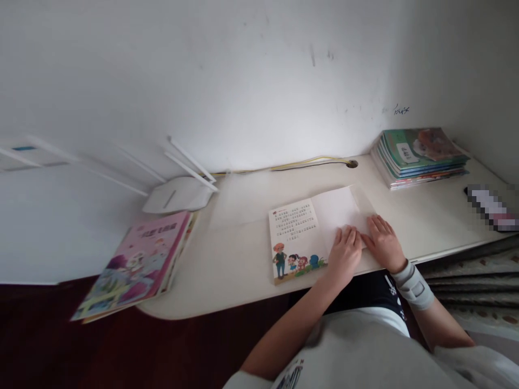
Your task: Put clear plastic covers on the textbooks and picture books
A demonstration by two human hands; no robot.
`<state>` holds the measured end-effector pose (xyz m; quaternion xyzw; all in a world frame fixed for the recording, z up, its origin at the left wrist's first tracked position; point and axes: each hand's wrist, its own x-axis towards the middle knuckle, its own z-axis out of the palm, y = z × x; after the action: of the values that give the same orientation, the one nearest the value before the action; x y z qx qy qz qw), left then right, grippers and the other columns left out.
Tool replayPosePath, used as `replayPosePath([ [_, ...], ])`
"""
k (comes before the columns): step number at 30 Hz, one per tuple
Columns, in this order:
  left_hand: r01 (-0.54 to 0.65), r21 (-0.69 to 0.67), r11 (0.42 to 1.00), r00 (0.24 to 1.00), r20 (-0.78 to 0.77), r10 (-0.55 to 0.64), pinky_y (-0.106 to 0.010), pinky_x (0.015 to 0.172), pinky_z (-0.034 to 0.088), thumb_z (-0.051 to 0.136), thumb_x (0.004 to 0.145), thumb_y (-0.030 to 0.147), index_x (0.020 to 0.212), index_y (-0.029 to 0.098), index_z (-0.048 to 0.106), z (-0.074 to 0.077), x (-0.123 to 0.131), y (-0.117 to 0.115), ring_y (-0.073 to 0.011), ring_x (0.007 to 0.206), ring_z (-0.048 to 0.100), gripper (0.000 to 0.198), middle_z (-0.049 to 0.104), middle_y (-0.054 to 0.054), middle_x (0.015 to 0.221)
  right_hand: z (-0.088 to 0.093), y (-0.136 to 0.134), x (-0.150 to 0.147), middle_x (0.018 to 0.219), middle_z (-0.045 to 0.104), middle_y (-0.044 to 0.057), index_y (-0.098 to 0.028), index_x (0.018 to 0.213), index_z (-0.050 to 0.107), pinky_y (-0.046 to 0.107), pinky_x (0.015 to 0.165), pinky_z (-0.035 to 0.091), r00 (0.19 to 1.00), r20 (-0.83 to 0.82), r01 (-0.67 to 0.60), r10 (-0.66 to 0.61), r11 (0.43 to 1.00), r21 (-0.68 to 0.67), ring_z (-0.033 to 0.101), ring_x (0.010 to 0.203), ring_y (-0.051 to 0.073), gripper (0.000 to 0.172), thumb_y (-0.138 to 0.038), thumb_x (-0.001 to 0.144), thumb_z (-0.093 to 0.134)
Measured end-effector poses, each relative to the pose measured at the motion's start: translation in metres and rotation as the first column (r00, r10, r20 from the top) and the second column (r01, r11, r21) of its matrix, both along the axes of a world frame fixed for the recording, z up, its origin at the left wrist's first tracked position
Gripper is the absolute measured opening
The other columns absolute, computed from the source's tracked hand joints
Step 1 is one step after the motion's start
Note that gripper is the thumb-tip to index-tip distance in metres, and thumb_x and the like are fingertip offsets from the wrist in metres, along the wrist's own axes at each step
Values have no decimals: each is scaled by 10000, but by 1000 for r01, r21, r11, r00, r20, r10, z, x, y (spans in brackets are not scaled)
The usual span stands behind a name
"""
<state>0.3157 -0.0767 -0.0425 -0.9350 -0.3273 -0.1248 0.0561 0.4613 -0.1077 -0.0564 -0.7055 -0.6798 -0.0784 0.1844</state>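
Observation:
An open book [294, 237] lies on the desk, its printed left page showing text and cartoon figures. Its right side is a plain pale page [334, 208]. Along that side's outer edge runs a strip of clear plastic film [363, 201]. My left hand [345, 254] rests with its fingers flat on the lower right part of the pale page. Just beside it, my right hand [383, 243], with a grey wrist band, lies over the film's edge, fingers extended and thumb toward the book. What is under both palms is hidden.
Another clear sheet [241, 202] lies left of the book. A white router [178, 194] with antennas stands by the wall, near pink-covered books [150, 254] overhanging the left edge. A stack of books [421, 156] and a blurred phone [492, 208] are at right. Cables [308, 162] run along the wall.

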Motion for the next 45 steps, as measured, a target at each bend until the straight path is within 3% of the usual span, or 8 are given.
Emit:
replayPosePath([
  [5, 64, -7, 998, 998, -25, -64, -354, 1035, 385, 404, 901, 156, 1189, 41, 555, -6, -6, 7, -213, 1209, 508, 345, 585, -172, 1242, 38, 14, -13, 1377, 441, 186, -240, 1234, 552, 426, 800, 494, 981, 188, 6, 39, 972, -236, 524, 1140, 321, 370, -226, 889, 419],
  [11, 61, 20, 998, 991, -119, -58, -364, 999, 410, 400, 888, 104, 1180, 43, 566, 2, -6, 1, -225, 1185, 529, 341, 587, -183, 1234, 69, 40, -26, 1365, 417, 270, -94, 1028, 647, 352, 582, 522, 950, 309, 99, 41, 899, -426, 673, 823, 273, 380, -122, 878, 300],
  [18, 36, 1, 999, 985, -171, -35, -396, 969, 419, 415, 887, 110, 1181, 5, 559, 7, -4, -7, -260, 1170, 536, 344, 570, -225, 1236, 71, 79, -25, 1262, 428, 395, 89, 1151, 567, 450, 638, 522, 945, 322, 117, 52, 867, -485, 664, 872, 342, 428, -40, 828, 317],
  [25, 46, -40, 998, 985, -165, -52, -402, 986, 396, 421, 892, 117, 1186, 40, 555, 15, -22, -4, -241, 1188, 517, 332, 557, -197, 1263, 70, 96, -19, 1222, 513, 337, -21, 1179, 562, 419, 703, 514, 943, 313, 55, 114, 874, -482, 648, 950, 312, 406, -73, 873, 299],
  [30, 65, -24, 998, 988, -137, -67, -431, 999, 379, 427, 891, 124, 1175, 60, 559, 20, -35, -10, -255, 1201, 497, 320, 562, -182, 1256, 69, 95, -7, 1064, 621, 213, -124, 1249, 473, 369, 716, 501, 949, 302, 56, 91, 893, -447, 652, 929, 271, 372, -153, 914, 314],
  [35, 68, -10, 998, 988, -141, -68, -450, 979, 395, 437, 880, 114, 1173, 52, 552, 24, -41, -19, -273, 1190, 505, 321, 579, -200, 1222, 70, 93, 4, 995, 648, 133, -168, 1160, 506, 327, 714, 483, 959, 273, 56, 74, 895, -442, 651, 901, 243, 298, -163, 905, 351],
  [39, 110, -21, 994, 985, -132, -112, -423, 992, 393, 401, 890, 106, 1177, 82, 545, 23, -42, -16, -253, 1221, 483, 323, 555, -181, 1263, 66, 88, 8, 1007, 649, 105, -189, 1190, 486, 301, 714, 472, 969, 244, 68, 40, 906, -417, 644, 901, 223, 321, -160, 896, 359],
  [45, 138, -23, 990, 984, -111, -139, -523, 1022, 346, 393, 907, 164, 1271, 202, 475, 16, -37, -8, -295, 1285, 402, 374, 471, -109, 1371, 54, 84, 13, 1091, 628, 103, -203, 1277, 440, 303, 745, 472, 983, 183, 89, -25, 933, -349, 626, 921, 212, 399, -176, 886, 363],
])
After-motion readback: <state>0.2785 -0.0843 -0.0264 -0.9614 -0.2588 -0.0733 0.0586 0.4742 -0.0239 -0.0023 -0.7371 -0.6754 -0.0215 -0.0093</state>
